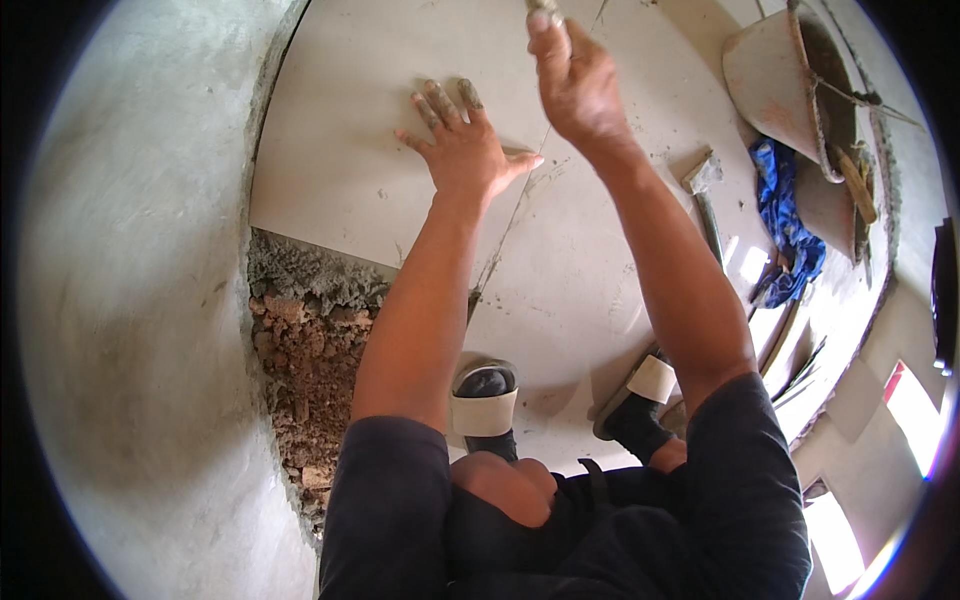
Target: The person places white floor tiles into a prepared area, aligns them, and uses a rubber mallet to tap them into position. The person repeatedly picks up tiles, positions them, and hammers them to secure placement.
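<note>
My left hand [463,150] lies with its fingers spread on a large pale floor tile [335,150], beside the joint with the neighbouring tile [570,260]. Grey mortar smears its fingertips. Farther off and to the right, my right hand [583,85] is raised and closed around a brownish handle [543,8]. The upper edge of the picture cuts that tool off, so its kind does not show. At the near edge of the left tile, grey mortar [310,270] borders a strip of broken brown rubble [310,370].
A plastered wall [140,280] runs along the left. To the right lie a hammer-like tool [706,190], a crumpled blue cloth [782,225] and dirty buckets [770,85], one with a rope. My sandalled feet [486,400] stand on the tiles.
</note>
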The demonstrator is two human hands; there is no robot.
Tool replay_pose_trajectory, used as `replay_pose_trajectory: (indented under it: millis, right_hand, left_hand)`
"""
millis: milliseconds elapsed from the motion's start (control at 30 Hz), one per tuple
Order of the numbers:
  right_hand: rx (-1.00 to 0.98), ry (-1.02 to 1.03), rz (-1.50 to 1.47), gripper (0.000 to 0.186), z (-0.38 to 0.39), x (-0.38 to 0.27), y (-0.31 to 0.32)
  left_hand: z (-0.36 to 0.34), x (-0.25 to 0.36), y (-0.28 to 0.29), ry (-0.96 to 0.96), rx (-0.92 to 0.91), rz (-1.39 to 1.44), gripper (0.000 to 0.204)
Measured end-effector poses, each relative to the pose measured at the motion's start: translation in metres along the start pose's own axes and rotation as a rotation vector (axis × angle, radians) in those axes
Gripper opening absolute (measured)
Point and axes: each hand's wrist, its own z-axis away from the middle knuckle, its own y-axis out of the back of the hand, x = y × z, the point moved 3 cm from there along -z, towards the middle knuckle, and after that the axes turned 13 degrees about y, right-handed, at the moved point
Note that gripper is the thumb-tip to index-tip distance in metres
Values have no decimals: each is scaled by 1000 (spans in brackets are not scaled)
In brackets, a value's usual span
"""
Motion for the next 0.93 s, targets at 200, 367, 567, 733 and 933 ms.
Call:
replay_pose_trajectory:
  millis: [200, 367, 567, 733, 933]
  right_hand:
    - [-100, -29, 85, 68, -7, 28, -8]
    - [-249, -321, 301, 75, 11, 35, -12]
    - [-310, -268, 391, 67, 92, 64, 52]
    - [-247, -191, 591, 54, 260, 99, 120]
    - [-271, -86, 583, 57, 347, 142, 129]
  left_hand:
    - [-3, 1, 2, 18, -19, 5, 130]
    - [1, 4, 7, 36, -28, 25, 132]
    - [-3, -7, 7, -32, -24, 12, 117]
    - [-10, -31, 1, -112, -20, -100, 84]
    - [-11, -30, -13, -92, 1, -145, 87]
